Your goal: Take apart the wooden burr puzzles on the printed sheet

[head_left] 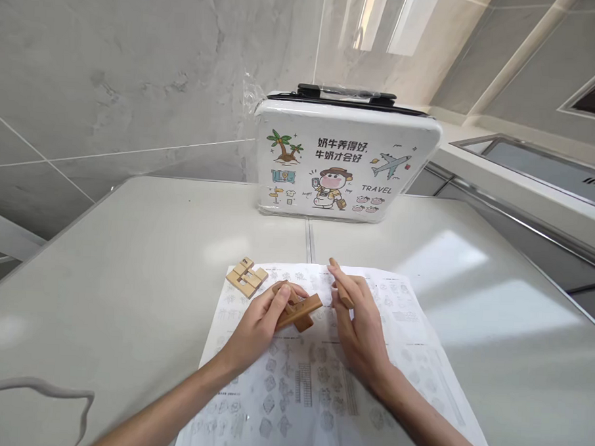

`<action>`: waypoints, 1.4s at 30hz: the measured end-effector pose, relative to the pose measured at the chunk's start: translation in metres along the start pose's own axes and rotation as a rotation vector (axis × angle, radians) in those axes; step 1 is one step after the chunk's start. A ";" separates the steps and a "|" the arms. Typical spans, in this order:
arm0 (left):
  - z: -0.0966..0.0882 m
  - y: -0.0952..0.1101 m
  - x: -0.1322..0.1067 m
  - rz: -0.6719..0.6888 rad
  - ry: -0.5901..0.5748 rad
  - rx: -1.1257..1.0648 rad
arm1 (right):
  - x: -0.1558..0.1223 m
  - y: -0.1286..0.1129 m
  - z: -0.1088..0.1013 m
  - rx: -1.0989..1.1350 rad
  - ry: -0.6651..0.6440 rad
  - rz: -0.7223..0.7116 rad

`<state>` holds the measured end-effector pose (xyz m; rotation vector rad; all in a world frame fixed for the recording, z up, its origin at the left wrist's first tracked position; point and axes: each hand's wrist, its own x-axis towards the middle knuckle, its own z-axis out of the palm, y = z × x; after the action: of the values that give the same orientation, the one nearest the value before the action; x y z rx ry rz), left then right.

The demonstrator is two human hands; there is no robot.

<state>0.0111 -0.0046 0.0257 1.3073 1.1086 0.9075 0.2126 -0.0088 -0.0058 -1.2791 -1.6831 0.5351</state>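
At lower centre, the left hand [264, 313] pinches crossed brown wooden bars [307, 307], seemingly to steady them, while the right hand [365, 321] grips a separate brown wooden bar [344, 296].

I count one stick [344, 296], one brown cluster [302, 310] above one sheet [368, 400]; one pale cluster [248, 288] at its corner; one case [291, 150] beyond.
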 end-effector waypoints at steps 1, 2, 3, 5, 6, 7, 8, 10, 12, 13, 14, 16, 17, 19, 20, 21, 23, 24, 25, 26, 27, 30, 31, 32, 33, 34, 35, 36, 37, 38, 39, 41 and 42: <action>-0.001 0.001 0.000 -0.016 0.001 -0.017 | 0.002 0.000 -0.001 0.002 0.034 0.015; -0.001 0.002 0.001 -0.027 0.000 -0.046 | 0.003 0.000 -0.002 0.007 0.060 0.033; -0.002 0.002 0.002 -0.034 -0.003 -0.084 | 0.005 -0.001 -0.003 0.020 0.081 0.054; -0.003 0.002 0.003 -0.062 -0.020 -0.185 | 0.008 -0.003 -0.005 0.089 0.104 0.116; -0.003 0.002 0.004 -0.086 -0.033 -0.240 | 0.009 -0.004 -0.006 0.144 0.094 0.159; -0.004 0.002 0.004 -0.109 -0.048 -0.296 | 0.010 -0.006 -0.007 0.211 0.069 0.209; -0.004 0.001 0.005 -0.124 -0.061 -0.351 | 0.010 -0.007 -0.008 0.288 0.029 0.260; -0.004 0.000 0.005 -0.131 -0.081 -0.449 | 0.011 -0.010 -0.010 0.453 -0.095 0.351; -0.005 -0.001 0.005 -0.127 -0.077 -0.525 | 0.011 -0.011 -0.010 0.591 -0.227 0.430; -0.005 -0.002 0.005 -0.132 -0.070 -0.559 | 0.011 -0.012 -0.010 0.637 -0.272 0.459; -0.005 -0.002 0.005 -0.143 -0.062 -0.591 | 0.010 -0.011 -0.010 0.668 -0.304 0.481; -0.006 -0.004 0.005 -0.175 -0.061 -0.640 | 0.009 -0.010 -0.009 0.708 -0.330 0.511; -0.007 -0.005 0.005 -0.190 -0.070 -0.653 | 0.009 -0.010 -0.010 0.724 -0.343 0.518; -0.008 -0.006 0.004 -0.211 -0.102 -0.669 | 0.008 -0.009 -0.011 0.751 -0.400 0.521; -0.008 -0.006 0.004 -0.219 -0.124 -0.676 | 0.008 -0.009 -0.012 0.761 -0.440 0.512; -0.008 -0.006 0.003 -0.223 -0.144 -0.684 | 0.008 -0.009 -0.013 0.770 -0.484 0.495; -0.008 -0.004 0.002 -0.215 -0.172 -0.692 | 0.009 -0.009 -0.015 0.795 -0.565 0.450; -0.008 -0.003 0.002 -0.206 -0.181 -0.689 | 0.010 -0.009 -0.015 0.810 -0.597 0.431; -0.008 -0.002 0.001 -0.195 -0.188 -0.684 | 0.010 -0.009 -0.015 0.822 -0.626 0.416; -0.007 -0.001 0.001 -0.185 -0.196 -0.681 | 0.010 -0.009 -0.015 0.832 -0.647 0.406; -0.007 -0.001 0.001 -0.178 -0.207 -0.680 | 0.009 -0.009 -0.015 0.841 -0.665 0.397; -0.006 -0.001 0.001 -0.173 -0.250 -0.688 | 0.007 -0.005 -0.011 0.861 -0.688 0.382; -0.006 -0.001 0.001 -0.171 -0.263 -0.688 | 0.006 -0.004 -0.010 0.866 -0.686 0.378; -0.006 -0.002 0.002 -0.170 -0.277 -0.688 | 0.005 -0.002 -0.009 0.873 -0.683 0.377; -0.006 -0.003 0.002 -0.170 -0.291 -0.687 | 0.005 -0.001 -0.008 0.880 -0.678 0.376; -0.006 -0.003 0.002 -0.167 -0.304 -0.684 | 0.004 0.000 -0.008 0.889 -0.669 0.377; -0.006 -0.004 0.003 -0.161 -0.312 -0.677 | 0.004 0.001 -0.008 0.901 -0.662 0.378; -0.006 -0.004 0.003 -0.149 -0.313 -0.667 | 0.004 0.002 -0.008 0.917 -0.653 0.381; -0.006 -0.005 0.003 -0.132 -0.307 -0.653 | 0.004 0.003 -0.009 0.934 -0.640 0.384; -0.006 -0.006 0.004 -0.110 -0.297 -0.637 | 0.004 0.004 -0.009 0.951 -0.620 0.387; -0.006 -0.007 0.004 -0.088 -0.282 -0.621 | 0.004 0.005 -0.010 0.968 -0.595 0.391; -0.006 -0.010 0.005 -0.071 -0.244 -0.589 | 0.004 0.007 -0.010 0.994 -0.546 0.409; -0.007 -0.011 0.005 -0.082 -0.225 -0.572 | 0.003 0.008 -0.010 1.003 -0.527 0.417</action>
<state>0.0049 0.0007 0.0144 0.8572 0.6526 0.9044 0.2253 -0.0047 -0.0055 -0.7308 -1.1902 1.8136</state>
